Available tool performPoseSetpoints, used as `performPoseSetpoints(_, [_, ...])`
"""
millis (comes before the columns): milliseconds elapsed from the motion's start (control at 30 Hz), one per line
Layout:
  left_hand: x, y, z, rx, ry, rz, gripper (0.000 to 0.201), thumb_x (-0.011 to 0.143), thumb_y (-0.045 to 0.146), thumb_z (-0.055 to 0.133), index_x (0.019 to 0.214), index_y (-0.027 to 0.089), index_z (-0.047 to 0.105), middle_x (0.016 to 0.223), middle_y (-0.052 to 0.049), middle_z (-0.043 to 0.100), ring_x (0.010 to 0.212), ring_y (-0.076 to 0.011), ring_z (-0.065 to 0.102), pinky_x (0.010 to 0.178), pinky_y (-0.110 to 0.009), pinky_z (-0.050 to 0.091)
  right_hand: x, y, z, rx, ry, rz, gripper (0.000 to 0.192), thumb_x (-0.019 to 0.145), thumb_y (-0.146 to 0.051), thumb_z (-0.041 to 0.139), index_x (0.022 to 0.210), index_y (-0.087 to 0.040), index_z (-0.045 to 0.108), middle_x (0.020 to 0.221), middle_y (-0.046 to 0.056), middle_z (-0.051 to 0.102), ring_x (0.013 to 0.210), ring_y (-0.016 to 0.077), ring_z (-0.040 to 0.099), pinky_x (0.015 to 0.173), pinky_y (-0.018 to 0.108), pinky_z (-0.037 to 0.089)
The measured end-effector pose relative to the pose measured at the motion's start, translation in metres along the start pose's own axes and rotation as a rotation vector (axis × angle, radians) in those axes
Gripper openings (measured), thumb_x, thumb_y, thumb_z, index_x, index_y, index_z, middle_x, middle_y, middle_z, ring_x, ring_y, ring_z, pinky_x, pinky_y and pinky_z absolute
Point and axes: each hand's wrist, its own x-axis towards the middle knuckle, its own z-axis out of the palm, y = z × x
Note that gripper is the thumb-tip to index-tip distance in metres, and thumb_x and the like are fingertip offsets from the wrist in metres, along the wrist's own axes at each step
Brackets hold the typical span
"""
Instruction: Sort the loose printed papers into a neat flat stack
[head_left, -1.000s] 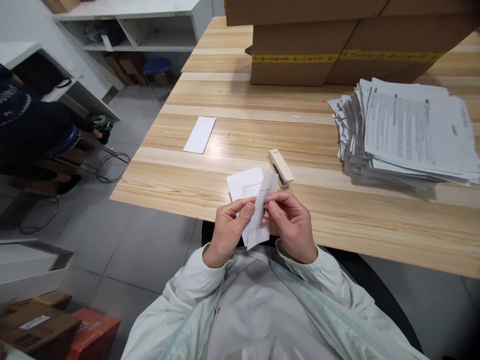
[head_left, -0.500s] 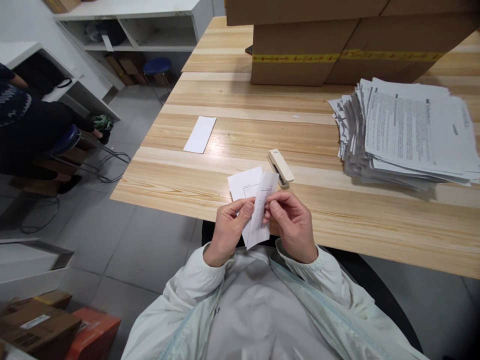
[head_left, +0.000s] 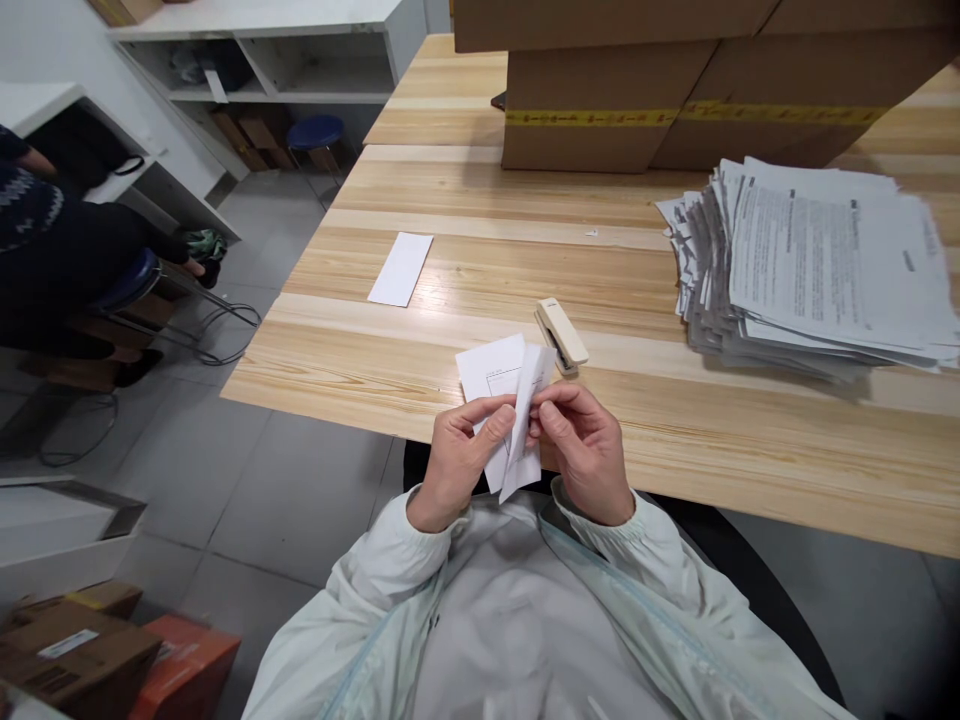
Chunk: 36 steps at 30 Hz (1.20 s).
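just now, the folded white printed paper (head_left: 521,432) turned its flap more edge-on, hiding print, so the fold seems unsettled. the bare left hand (head_left: 465,455) pinches it over the edge of the pale wooden table (head_left: 322,325); the bare right hand (head_left: 589,450), fingers narrowed, meets the paper's right side; whether gripping, i cannot tell.

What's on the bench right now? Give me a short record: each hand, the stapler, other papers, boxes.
Left hand: pinching the printed paper between thumb and fingers
Right hand: pinching the paper's raised, narrow right-hand part
Paper layers: one folded sheet or several, cannot tell
Stapler: cream, on the table just beyond the right hand, untouched
White slip: flat, ahead and left of the hands
Paper stack: uneven edges, on the right
Cardboard boxes: far side, yellow tape visible
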Motion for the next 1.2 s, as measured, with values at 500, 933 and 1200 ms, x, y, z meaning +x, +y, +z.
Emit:
performPoseSetpoints(500, [-0.008,0.004,0.006,0.394,0.132,0.197,0.013,0.078,0.032,0.074,0.077,0.02,0.07,0.066,0.004,0.065,0.049,-0.0079,0.042,0.049,-0.023,0.032,-0.007,0.001,0.009,-0.245,0.014,-0.066,0.021,0.088,-0.035,0.072,0.096,-0.023,0.057,0.086,-0.001,0.059,0.072,0.0107,0.057,0.065,0.024,0.049])
performPoseSetpoints(933, [0.003,0.014,-0.009,-0.149,0.25,0.075,0.023,0.069,0.032,0.074,0.074,0.019,0.055,0.065,0.005,0.059,0.059,-0.0093,0.051,0.056,-0.02,0.04,0.003,-0.028,-0.014,0.145,0.406,-0.036,0.012,0.08,-0.036,0.064,0.085,-0.026,0.063,0.069,-0.001,0.056,0.056,0.0146,0.052,0.051,0.028,0.043])
performPoseSetpoints(1200, [-0.001,0.005,-0.007,-0.09,0.214,0.102,0.022,0.075,0.034,0.074,0.079,0.02,0.056,0.065,0.005,0.057,0.056,-0.0094,0.048,0.055,-0.021,0.038,-0.006,-0.026,-0.007,0.04,0.317,-0.169,0.009,0.083,-0.032,0.069,0.088,-0.024,0.067,0.074,0.001,0.061,0.059,0.0137,0.055,0.05,0.027,0.046])
